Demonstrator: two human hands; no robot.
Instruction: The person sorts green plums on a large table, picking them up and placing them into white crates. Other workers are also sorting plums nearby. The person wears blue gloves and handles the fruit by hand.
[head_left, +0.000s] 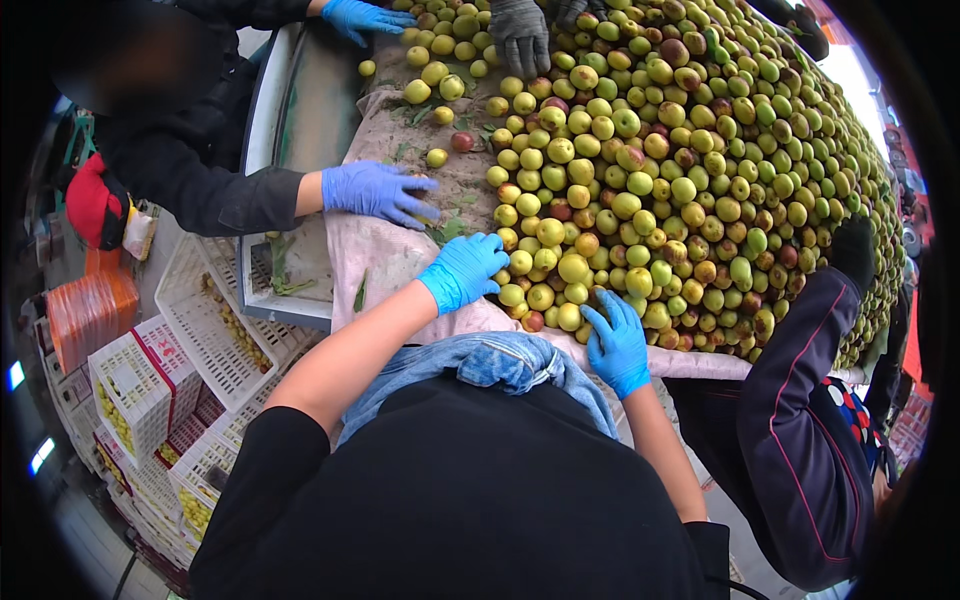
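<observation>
A broad heap of green, yellow and reddish-brown jujubes (630, 202) lies before me on a pinkish cloth (382, 262). My left hand (465, 274), in a blue glove, is palm down at the heap's left edge. Its fingertips meet the outermost fruit, and its palm side is hidden. At the near edge, my right hand (619, 346), gloved the same, rests with fingers spread against the jujubes. No fruit shows in its grasp. Leaf scraps (450, 227) and a few loose jujubes, among them a red one (462, 141), lie on the cloth beyond my left hand.
At left, a co-worker's purple-gloved hand (379, 193) and blue-gloved hand (365, 18) reach over the cloth. A grey-gloved hand (520, 37) touches the far fruit. Another person's dark sleeve (799, 420) is close on my right. White plastic crates (146, 382) stand at lower left, beside a metal-edged trough (289, 315).
</observation>
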